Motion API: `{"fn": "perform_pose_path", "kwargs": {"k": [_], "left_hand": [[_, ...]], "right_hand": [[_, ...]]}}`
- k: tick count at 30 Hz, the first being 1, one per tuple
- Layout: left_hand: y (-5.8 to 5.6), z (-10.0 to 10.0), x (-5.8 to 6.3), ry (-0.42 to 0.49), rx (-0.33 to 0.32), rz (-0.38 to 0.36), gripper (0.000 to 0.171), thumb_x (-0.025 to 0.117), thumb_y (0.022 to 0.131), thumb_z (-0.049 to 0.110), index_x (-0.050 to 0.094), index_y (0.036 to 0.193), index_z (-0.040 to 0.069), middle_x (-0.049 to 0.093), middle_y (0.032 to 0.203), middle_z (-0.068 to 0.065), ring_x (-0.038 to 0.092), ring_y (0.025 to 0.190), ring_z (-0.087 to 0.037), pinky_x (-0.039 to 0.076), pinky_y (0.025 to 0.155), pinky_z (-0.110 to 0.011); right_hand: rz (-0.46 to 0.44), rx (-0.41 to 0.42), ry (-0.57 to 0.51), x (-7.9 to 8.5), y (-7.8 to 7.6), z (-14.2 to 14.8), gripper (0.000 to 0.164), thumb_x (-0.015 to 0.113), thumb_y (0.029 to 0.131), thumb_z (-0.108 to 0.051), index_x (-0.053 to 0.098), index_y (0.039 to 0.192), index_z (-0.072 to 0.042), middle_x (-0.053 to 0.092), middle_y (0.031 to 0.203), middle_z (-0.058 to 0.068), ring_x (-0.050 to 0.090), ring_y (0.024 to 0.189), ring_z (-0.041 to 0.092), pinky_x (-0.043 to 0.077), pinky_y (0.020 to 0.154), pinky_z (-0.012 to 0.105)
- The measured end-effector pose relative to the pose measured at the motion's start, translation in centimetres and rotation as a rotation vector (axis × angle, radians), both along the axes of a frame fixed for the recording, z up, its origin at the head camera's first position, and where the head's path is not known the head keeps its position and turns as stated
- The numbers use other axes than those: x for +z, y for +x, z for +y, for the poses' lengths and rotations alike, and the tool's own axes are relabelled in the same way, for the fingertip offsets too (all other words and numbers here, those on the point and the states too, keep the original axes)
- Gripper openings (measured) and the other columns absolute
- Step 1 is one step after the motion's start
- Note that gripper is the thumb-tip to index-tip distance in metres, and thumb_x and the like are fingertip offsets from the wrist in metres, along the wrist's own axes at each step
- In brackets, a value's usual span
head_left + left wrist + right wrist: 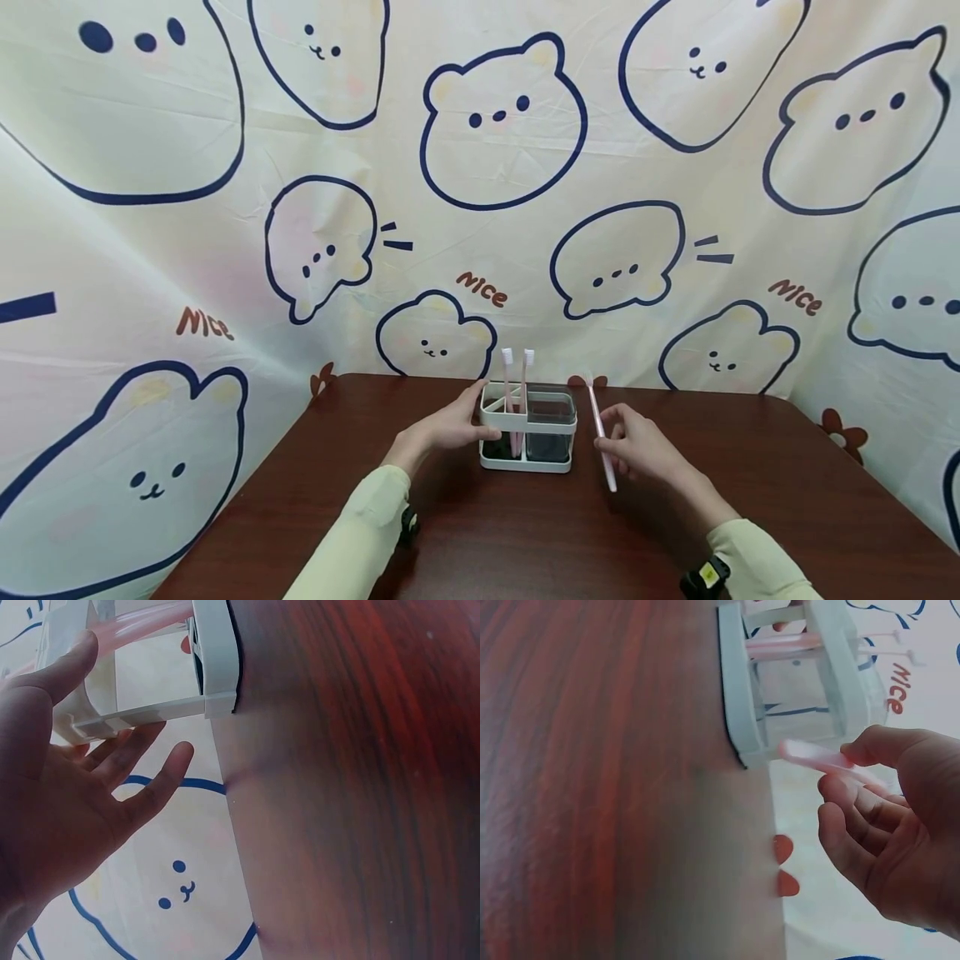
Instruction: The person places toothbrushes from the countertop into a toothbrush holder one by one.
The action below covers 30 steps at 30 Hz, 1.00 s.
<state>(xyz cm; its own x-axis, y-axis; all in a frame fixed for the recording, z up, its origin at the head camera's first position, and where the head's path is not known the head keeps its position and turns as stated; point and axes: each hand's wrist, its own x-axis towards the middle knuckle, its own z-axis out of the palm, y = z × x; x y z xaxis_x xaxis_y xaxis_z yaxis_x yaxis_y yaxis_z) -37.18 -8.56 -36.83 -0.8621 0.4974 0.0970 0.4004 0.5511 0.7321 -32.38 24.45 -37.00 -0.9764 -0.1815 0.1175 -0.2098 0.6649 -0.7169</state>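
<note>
A white toothbrush holder [532,466] with clear walls stands on the table. My left hand [442,423] holds its left side, thumb [79,664] at the front and other fingers behind the frame. Two pink toothbrushes with white bristles, a left one [507,379] and a right one [526,379], stand upright in the holder's left part. To the right of the holder, my right hand [639,442] pinches another pink toothbrush [817,757] between thumb and fingers. This brush is slightly tilted, bristles up, apart from the holder in the head view.
The dark brown wooden table [495,542] ends at the back against a cream cloth [510,250] printed with blue animal outlines. The holder's right part is a wider compartment [550,408] with see-through walls. Dark wrist devices, one on the right wrist [705,577], sit over pale sleeves.
</note>
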Motion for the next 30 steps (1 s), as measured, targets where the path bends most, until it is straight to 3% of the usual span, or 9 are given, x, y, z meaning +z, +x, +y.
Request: {"fn": "perform_pose_path", "kwargs": {"k": [8,19,30], "left_hand": [[-0.1,-0.1,0.0,-0.004,-0.006,0.000,0.090,0.073,0.089,0.030,0.015,0.157,0.018,0.032,0.152,-0.014,0.037,0.134,-0.029,0.029,0.116,-0.058],[-0.1,-0.1,0.1,0.003,-0.004,-0.004,0.092,0.074,0.089,0.031,0.014,0.158,0.019,0.031,0.152,-0.013,0.037,0.135,-0.030,0.028,0.116,-0.059],[-0.1,0.1,0.1,-0.010,0.004,0.003,0.088,0.073,0.090,0.029,0.017,0.156,0.018,0.034,0.149,-0.014,0.038,0.133,-0.030,0.029,0.116,-0.059]], "right_hand": [[0.082,0.041,-0.014,1.2,-0.4,-0.8,0.041,0.067,0.092,-0.013,0.046,0.126,-0.006,0.055,0.071,0.007,0.055,0.053,0.025,0.048,0.047,0.031],[0.188,0.056,0.021,4.1,-0.5,-2.9,0.032,0.067,0.090,-0.014,0.052,0.117,-0.006,0.055,0.076,0.007,0.052,0.064,0.018,0.049,0.054,0.027],[0.291,0.022,-0.008,6.0,-0.2,-5.3,0.022,0.066,0.090,-0.019,0.055,0.108,-0.011,0.056,0.076,0.006,0.053,0.063,0.019,0.043,0.051,0.028]]}}
